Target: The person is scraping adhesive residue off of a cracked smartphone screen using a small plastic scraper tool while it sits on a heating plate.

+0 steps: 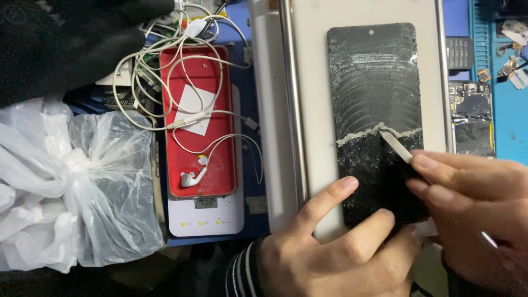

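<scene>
A black phone screen panel (375, 93) lies flat on a pale slab (313, 104), its surface streaked with whitish residue. A ridge of scraped-up residue (357, 135) crosses its middle. My right hand (473, 203) grips a thin white scraper blade (397, 147), whose tip rests at that ridge. My left hand (335, 247) presses down at the panel's lower left corner, with the index finger on the slab and the thumb on the glass.
A red tray (217, 159) with white earphone cables (187, 66) lies to the left, beside a knotted white plastic bag (71, 187). A bare phone body (472, 118) and small parts sit on the blue mat (509, 110) at right. A dark sleeve (60, 38) fills the top left.
</scene>
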